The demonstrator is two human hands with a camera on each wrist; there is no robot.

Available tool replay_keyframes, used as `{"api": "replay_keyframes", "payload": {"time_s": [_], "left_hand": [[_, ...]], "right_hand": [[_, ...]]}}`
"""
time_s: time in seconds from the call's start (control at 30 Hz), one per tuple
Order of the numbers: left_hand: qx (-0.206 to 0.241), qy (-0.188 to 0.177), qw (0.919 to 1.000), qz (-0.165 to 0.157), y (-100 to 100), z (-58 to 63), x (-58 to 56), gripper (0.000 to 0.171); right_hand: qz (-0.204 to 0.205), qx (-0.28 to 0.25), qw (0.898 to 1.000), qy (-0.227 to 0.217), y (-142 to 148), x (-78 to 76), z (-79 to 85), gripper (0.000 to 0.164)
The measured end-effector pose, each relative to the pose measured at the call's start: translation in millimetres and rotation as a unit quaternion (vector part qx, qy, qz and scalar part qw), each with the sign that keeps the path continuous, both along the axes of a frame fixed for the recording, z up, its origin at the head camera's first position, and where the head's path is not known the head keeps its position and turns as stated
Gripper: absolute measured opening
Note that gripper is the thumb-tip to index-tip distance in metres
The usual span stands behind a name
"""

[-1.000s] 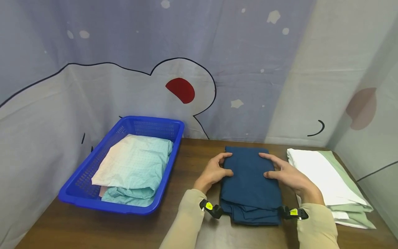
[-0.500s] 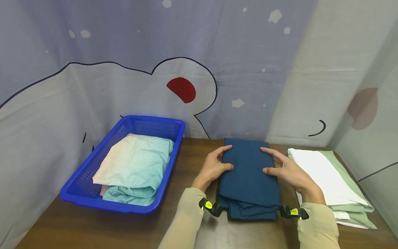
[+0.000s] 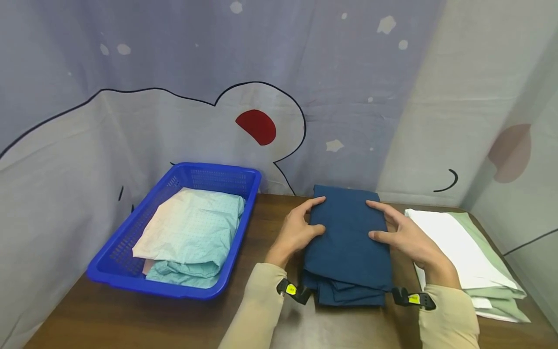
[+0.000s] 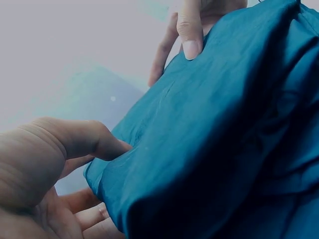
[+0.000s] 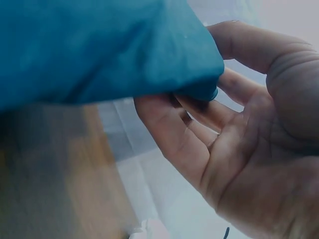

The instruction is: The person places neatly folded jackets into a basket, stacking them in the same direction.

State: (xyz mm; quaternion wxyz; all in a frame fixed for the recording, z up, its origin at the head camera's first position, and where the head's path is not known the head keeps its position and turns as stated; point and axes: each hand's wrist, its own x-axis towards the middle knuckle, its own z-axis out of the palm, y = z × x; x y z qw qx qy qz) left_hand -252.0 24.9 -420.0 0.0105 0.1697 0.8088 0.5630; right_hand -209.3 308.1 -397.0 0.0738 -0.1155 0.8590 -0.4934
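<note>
A folded dark blue cloth (image 3: 348, 237) is held level between both hands in the head view, its layered edge facing me. My left hand (image 3: 295, 235) grips its left side, thumb on top; in the left wrist view, the other fingers (image 4: 92, 214) reach under the fold. On the opposite side my right hand (image 3: 411, 240) grips the cloth the same way. Seen from the right wrist, the cloth's corner (image 5: 194, 64) lies between thumb and fingers, with wooden tabletop below it. What kind of garment or linen it is cannot be made out.
A blue plastic basket (image 3: 101, 274) on the left holds a folded pale aqua and peach cloth (image 3: 192, 223). To the right lies a folded white and green cloth (image 3: 453, 247). A printed curtain (image 3: 340, 97) hangs along the back of the brown table (image 3: 144, 317).
Both hands have raised the dark blue cloth slightly and moved it a little away from me. Basket and white and green cloth stay put; the view has shifted slightly.
</note>
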Motion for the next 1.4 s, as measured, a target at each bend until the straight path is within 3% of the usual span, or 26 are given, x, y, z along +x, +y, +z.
{"api": "replay_keyframes", "payload": {"time_s": [0.5, 0.73, 1.07, 1.4], "left_hand": [[0.067, 0.000, 0.9977, -0.007, -20.1, 19.0, 4.6, 0.066], [0.056, 0.011, 0.9984, -0.005, -30.4, 32.6, 8.1, 0.065], [0.033, 0.037, 0.9985, 0.022, -45.3, 51.4, 18.4, 0.063], [0.045, 0.047, 0.9973, 0.035, -56.0, 63.5, 23.2, 0.063]], "right_hand": [[0.018, -0.064, 0.997, 0.029, -17.3, 5.1, 18.5, 0.080], [0.031, -0.114, 0.993, 0.026, -29.0, 5.2, 23.8, 0.079], [0.034, -0.137, 0.989, 0.052, -43.1, 7.2, 29.6, 0.077], [0.014, -0.149, 0.987, 0.062, -55.0, 12.4, 37.8, 0.076]]}}
